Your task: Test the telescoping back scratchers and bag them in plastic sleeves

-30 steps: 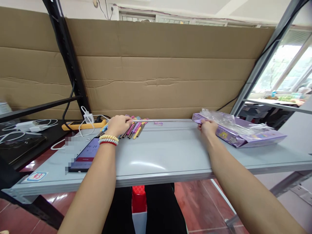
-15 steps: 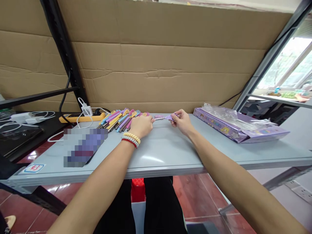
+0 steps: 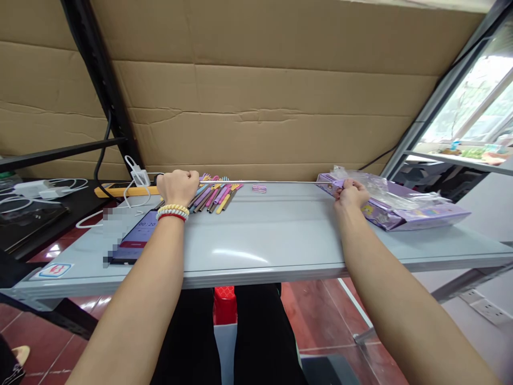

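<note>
A thin pale rod or strand (image 3: 276,182) stretches level between my two hands above the back of the grey table (image 3: 260,240). My left hand (image 3: 177,187) is closed round its left end, beside a pile of colourful stick-like pieces (image 3: 216,198) with comb-like tips. On the right, my right hand (image 3: 350,193) pinches a small purple piece (image 3: 339,184) at the other end, in front of the purple box. A small pink and purple item (image 3: 259,189) lies on the table between the hands.
A phone (image 3: 138,235) lies left of my left forearm. Behind it are a yellow power strip (image 3: 140,191) and a white charger with cable (image 3: 140,176). The purple box (image 3: 420,211) with clear plastic wrap (image 3: 380,187) is at right. Cardboard (image 3: 256,107) stands behind the table.
My hands have moved far apart, the left one leftward and the right one rightward with the purple piece. The thin strand now spans between them, and the small pink item shows fully.
</note>
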